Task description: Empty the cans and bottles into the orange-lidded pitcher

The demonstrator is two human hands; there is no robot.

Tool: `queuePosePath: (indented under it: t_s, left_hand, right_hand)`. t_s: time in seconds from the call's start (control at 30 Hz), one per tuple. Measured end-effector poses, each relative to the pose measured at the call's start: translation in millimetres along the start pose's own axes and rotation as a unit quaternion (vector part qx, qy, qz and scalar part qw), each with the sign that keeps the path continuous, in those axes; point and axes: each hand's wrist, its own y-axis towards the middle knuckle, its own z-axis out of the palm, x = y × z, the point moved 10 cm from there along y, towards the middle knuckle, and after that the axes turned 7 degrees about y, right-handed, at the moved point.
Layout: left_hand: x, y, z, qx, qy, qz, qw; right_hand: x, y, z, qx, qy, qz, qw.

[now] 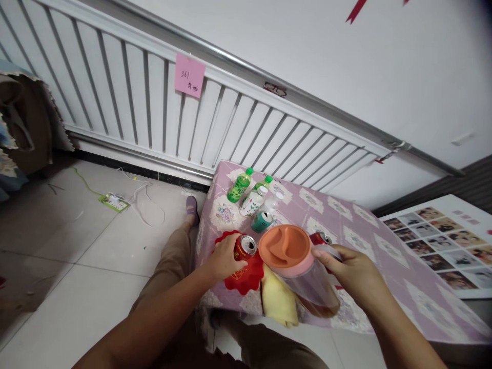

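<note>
The right hand (348,264) is closed on the handle of a clear plastic pitcher with a pink rim (313,289), which leans towards the left hand; some brownish liquid lies low inside it, and whether its base touches anything cannot be told. On top sits a round orange plastic lid (284,246), just beside a red metal drink can with an opened top (246,248). The left hand (225,259) grips that can, fingers round one side and thumb round the other, above a red mat with a scalloped edge (248,279); the can's base is hidden, so I cannot say if it rests there. A folded pale yellow cloth (279,302) lies below the pitcher at the near edge of the table with a purple and cream floral cover (326,210). The main hazard, as I judge it, is the lid — if it is loose or its opening is out of line with the can, further tilting could send liquid over the mat. Squeezing the thin can might dent it, and a swing of the pitcher could knock a second red metal can (321,238) close behind the handle. Farther off stand a teal metal can (262,221), a white patterned bottle (253,201) and two green-capped bottles (240,185), with a white ribbed radiator (134,92) beyond.
</note>
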Motion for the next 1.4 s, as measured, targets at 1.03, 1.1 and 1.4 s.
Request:
queuePosePath:
  t_s: [1.03, 1.1, 1.4]
  left_hand:
    - [-5, -3, -3.4, 0.011, 0.007, -0.015, 1.000]
    - [-4, -3, -2.5, 0.015, 0.006, -0.015, 1.000]
    - [-2, -3, -0.8, 0.027, 0.019, -0.029, 0.999]
  right_hand:
    - [7, -2, 4, 0.034, -0.034, -0.004, 0.999]
    - [5, -1, 4, 0.035, -0.036, 0.001, 0.999]
    - [5, -1, 4, 0.033, -0.038, 0.001, 0.999]
